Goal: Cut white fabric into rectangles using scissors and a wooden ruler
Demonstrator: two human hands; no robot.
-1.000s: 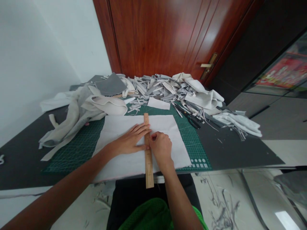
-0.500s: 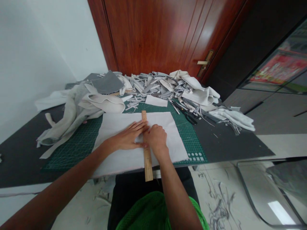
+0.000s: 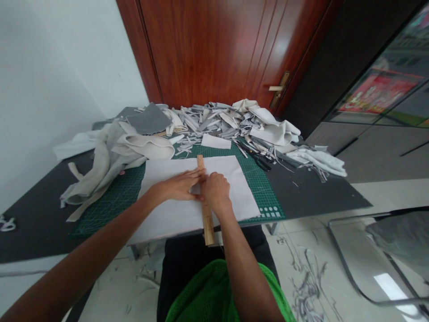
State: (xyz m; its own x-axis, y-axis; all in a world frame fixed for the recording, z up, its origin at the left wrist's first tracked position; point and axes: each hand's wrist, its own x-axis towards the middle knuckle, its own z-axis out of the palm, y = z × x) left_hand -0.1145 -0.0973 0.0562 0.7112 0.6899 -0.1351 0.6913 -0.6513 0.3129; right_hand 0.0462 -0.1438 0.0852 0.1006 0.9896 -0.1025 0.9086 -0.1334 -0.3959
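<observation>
Left hand [image 3: 179, 188] lies open and flat, fingers spread on the pale fabric sheet [image 3: 241, 188], with thumb and fingertips at the wooden ruler [image 3: 208, 228]. Right hand [image 3: 216, 192] is curled over the ruler; whether it grips anything cannot be told from this angle. Ruler runs 12-to-6 across the sheet, its near end overhanging the bench [image 3: 311, 192] edge at 6 o'clock. Risks (judged): the soft sheet appears unpinned, so uneven pressure could let it creep under the ruler; a knock on the overhanging end could lever the ruler out of line. Sheet lies on a green cutting mat [image 3: 114, 205]. Black-handled scissors [image 3: 263, 164] at 1 o'clock; heaped grey and white fabric scraps [image 3: 214, 117] at 12, before a reddish-brown wooden door [image 3: 201, 49]. White wall [image 3: 50, 98] at 10; strewn scraps on the tiled floor [image 3: 308, 286] at 5.
</observation>
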